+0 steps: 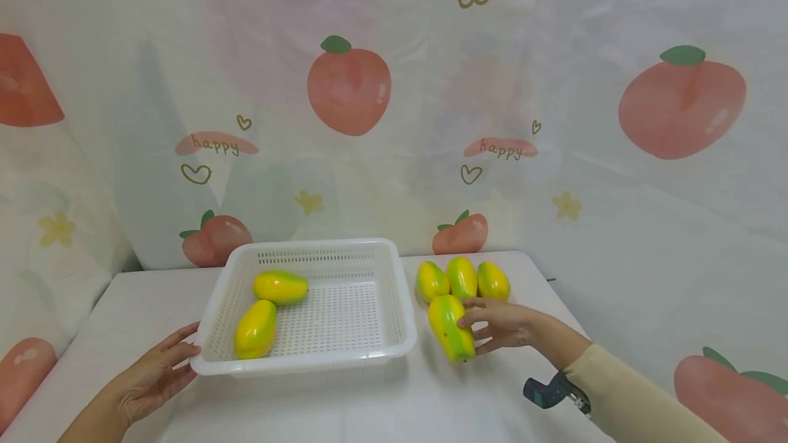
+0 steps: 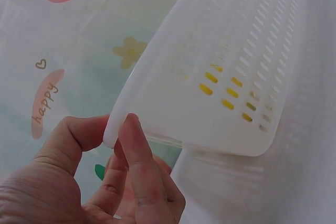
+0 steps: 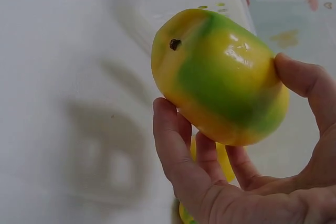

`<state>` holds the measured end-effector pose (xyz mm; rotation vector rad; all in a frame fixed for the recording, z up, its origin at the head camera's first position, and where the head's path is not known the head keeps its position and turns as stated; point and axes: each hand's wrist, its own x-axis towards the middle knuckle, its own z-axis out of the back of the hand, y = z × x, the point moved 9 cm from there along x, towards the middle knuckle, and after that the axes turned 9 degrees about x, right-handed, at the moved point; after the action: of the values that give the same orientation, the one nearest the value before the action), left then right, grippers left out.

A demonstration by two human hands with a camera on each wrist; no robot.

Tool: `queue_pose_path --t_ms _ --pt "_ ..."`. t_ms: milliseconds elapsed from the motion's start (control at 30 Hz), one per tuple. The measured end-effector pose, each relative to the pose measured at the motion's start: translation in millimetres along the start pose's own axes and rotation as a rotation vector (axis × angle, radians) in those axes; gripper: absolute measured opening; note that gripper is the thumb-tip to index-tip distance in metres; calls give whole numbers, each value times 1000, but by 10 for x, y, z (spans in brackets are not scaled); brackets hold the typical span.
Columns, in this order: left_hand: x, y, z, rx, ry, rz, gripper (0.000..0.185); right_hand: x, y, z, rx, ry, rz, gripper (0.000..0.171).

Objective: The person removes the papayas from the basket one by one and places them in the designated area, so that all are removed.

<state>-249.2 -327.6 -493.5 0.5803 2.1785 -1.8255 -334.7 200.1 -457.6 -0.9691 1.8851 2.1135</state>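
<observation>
Curling round a glossy yellow-and-green plastic mango (image 3: 220, 77), our right hand (image 1: 501, 325) has its thumb on one flank and its fingers (image 3: 176, 150) cupped under the other, so the fruit is clamped between them; in the head view this mango (image 1: 451, 327) lies lengthwise just right of the basket, low over the counter, and we cannot tell whether it touches the surface. Pinching the near-left corner of a white perforated plastic basket (image 2: 210, 72), our left hand (image 1: 154, 374) closes thumb and forefinger (image 2: 139, 156) together on the rim, the other fingers loosely folded beneath. Inside the basket (image 1: 394, 292) two more yellow-green mangoes rest on the slotted floor toward the left side: one (image 1: 280, 286) lies crosswise near the far wall, the other (image 1: 255, 328) slants toward the near-left corner, and the two sit close together. Just beyond the held fruit, three further yellow-green mangoes (image 1: 463, 279) stand in a tight row, side by side, to the right of the basket and near the back edge. Everything sits on a white counter (image 1: 369, 409), and behind and around it hangs a pale cloth backdrop (image 1: 394, 122) printed with peaches, small flowers, hearts and the word "happy". A cream sleeve (image 1: 628, 395) covers our right forearm, with a dark strap at the wrist.
</observation>
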Motion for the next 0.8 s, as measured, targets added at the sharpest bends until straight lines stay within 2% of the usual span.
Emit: queue_pose_path --t_ms 233,600,800 --pt "-13 -1 -19 -15 18 0 34 75 -142 43 5 -41 -31 69" --pt "-14 5 -18 -13 3 7 33 187 -315 93 27 -72 -81 65" --pt "-14 -2 -21 -16 7 1 34 232 -384 112 81 -77 -101 67"
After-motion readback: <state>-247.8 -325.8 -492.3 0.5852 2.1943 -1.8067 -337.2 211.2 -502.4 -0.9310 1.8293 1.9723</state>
